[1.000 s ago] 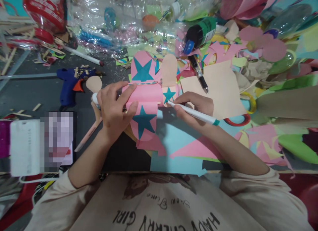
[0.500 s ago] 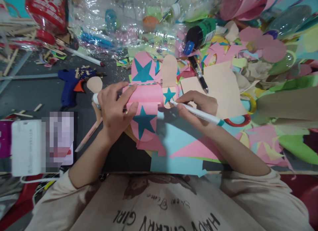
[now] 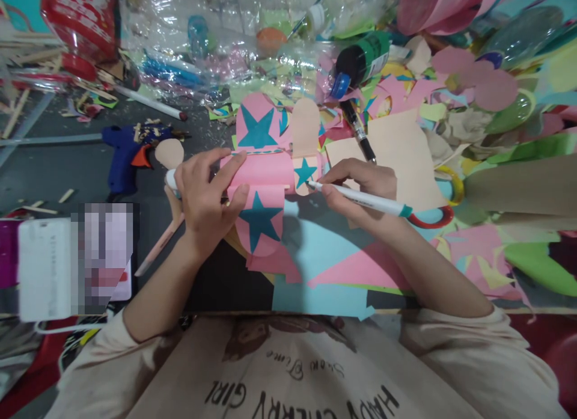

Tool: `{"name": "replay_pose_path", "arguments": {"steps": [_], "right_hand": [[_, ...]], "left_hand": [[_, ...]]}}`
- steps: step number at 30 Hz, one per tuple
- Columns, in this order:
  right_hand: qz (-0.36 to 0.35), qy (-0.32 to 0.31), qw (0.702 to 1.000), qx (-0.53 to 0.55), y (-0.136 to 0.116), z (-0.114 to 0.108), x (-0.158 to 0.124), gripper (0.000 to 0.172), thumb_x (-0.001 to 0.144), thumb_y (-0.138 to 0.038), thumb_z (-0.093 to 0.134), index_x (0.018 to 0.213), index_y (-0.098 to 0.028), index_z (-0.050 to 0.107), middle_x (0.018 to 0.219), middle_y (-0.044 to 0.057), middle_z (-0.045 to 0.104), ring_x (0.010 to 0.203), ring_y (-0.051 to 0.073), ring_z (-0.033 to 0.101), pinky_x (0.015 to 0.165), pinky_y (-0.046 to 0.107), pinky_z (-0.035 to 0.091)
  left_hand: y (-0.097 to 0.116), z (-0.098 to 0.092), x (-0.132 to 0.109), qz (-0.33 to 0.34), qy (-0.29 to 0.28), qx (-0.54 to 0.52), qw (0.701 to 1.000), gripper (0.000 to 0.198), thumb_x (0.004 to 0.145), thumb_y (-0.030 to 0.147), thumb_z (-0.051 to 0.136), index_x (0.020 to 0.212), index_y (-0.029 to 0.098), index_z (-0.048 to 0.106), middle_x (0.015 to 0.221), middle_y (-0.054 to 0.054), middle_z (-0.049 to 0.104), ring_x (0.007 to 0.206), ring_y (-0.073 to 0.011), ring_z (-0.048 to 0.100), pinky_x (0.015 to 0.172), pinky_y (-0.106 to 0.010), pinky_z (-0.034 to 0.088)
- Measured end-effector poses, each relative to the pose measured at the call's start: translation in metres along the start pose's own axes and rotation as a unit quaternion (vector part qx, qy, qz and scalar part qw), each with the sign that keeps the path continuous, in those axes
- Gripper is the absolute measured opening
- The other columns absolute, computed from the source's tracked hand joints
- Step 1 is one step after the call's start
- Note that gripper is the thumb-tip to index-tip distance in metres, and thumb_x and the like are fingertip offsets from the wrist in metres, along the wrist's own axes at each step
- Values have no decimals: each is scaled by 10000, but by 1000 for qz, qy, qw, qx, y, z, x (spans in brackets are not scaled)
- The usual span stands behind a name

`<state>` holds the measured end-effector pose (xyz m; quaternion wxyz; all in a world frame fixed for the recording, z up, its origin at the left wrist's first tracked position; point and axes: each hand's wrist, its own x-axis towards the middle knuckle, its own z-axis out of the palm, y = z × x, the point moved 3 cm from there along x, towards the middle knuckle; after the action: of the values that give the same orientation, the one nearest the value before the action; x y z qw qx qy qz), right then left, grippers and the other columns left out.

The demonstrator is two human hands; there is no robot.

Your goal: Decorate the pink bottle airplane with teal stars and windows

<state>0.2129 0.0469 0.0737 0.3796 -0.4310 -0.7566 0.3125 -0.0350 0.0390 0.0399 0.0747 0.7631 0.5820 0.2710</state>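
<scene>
A pink paper roll lies in the middle, with pink wings above and below it that carry teal stars. Around its left end, my left hand is closed, thumb below and fingers above. My right hand grips a white marker with a teal end. The marker's tip touches the lower right of a small teal star on the roll's peach end piece. A peach rounded strip stretches upward from there.
A blue glue gun lies to the left, above a white box and a phone. Behind are clear plastic, a dark green bottle and a black pen. Paper scraps and red-handled scissors lie right.
The marker tip has shifted slightly along the small star's lower right point. My left hand stays on the roll; the whole view has drifted a little.
</scene>
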Motion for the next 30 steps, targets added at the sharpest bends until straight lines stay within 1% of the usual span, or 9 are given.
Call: {"name": "replay_pose_path", "arguments": {"steps": [4,9,15,20,23,27,30], "right_hand": [[-24,-1,1000,1,-1,1,0,114,878,-233,634,769,-244,663,669,-11,694,565,144,610,513,273,465],[-8,6,1000,-13,-1,0,-1,99,876,-229,637,789,-265,667,681,-4,697,577,158,615,513,287,470],[-22,7,1000,-6,-1,0,0,120,867,-209,637,761,-262,653,653,-12,680,559,148,595,507,283,460],[-8,4,1000,-7,-2,1,0,149,889,-240,621,743,-241,655,672,-5,689,548,137,582,499,278,440],[6,-4,1000,-9,-3,1,0,154,893,-235,620,742,-230,649,652,-7,670,535,130,569,488,273,423],[-1,8,1000,-6,-4,-1,0,148,894,-230,624,748,-230,645,654,-4,662,552,135,575,498,276,419],[12,-6,1000,2,-4,0,0,162,899,-243,632,737,-232,632,647,-7,648,533,129,556,498,278,416]], "left_hand": [[0,-1,0,1,4,-5,1000,420,927,443,486,1315,370,628,1276,-66,636,1166,-317,566,1028,-504,382],[0,-1,-1,3,7,-11,1000,423,920,428,499,1320,372,627,1279,-68,631,1171,-326,563,1036,-508,377],[1,-1,0,3,6,10,1000,408,927,430,491,1311,393,624,1272,-48,642,1162,-301,570,1026,-489,399],[-1,0,-1,16,19,5,1000,420,925,437,491,1311,359,635,1267,-63,642,1154,-310,569,1024,-490,390],[-2,1,-1,13,13,14,1000,434,926,437,481,1316,329,639,1271,-71,645,1162,-309,566,1024,-482,393],[-2,1,-1,8,5,14,1000,433,922,433,486,1312,331,644,1281,-66,639,1172,-306,563,1026,-476,393],[-2,1,-1,13,6,3,1000,435,923,421,485,1322,337,639,1290,-67,630,1176,-313,560,1037,-487,380]]}}
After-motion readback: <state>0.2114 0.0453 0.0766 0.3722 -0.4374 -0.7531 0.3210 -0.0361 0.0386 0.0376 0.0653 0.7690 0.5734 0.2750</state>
